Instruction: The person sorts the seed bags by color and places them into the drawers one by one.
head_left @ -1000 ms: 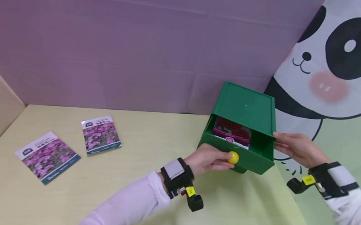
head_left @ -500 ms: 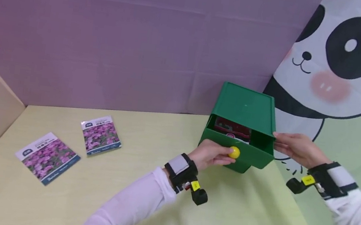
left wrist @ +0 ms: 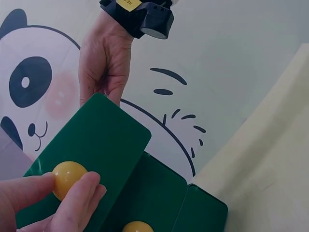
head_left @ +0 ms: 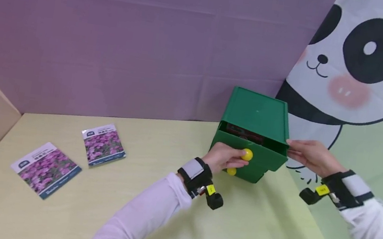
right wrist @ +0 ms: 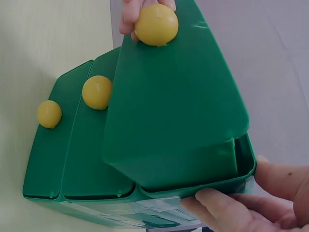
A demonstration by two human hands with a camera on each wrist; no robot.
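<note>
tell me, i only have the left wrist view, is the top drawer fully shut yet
Observer: No. In the right wrist view the top drawer juts out past the two below it.
Operator: what else is on the table
Observer: Two seed packets with purple flowers lie flat, far to the left of the green drawer box in the head view.
Operator: how many knobs total, i see two
Observer: Three yellow knobs in the right wrist view; the lowest one is outside your frame.
Operator: where's the right hand gripping
Observer: The right hand holds the box's outer frame at its top right front corner, thumb on the side wall.
</note>
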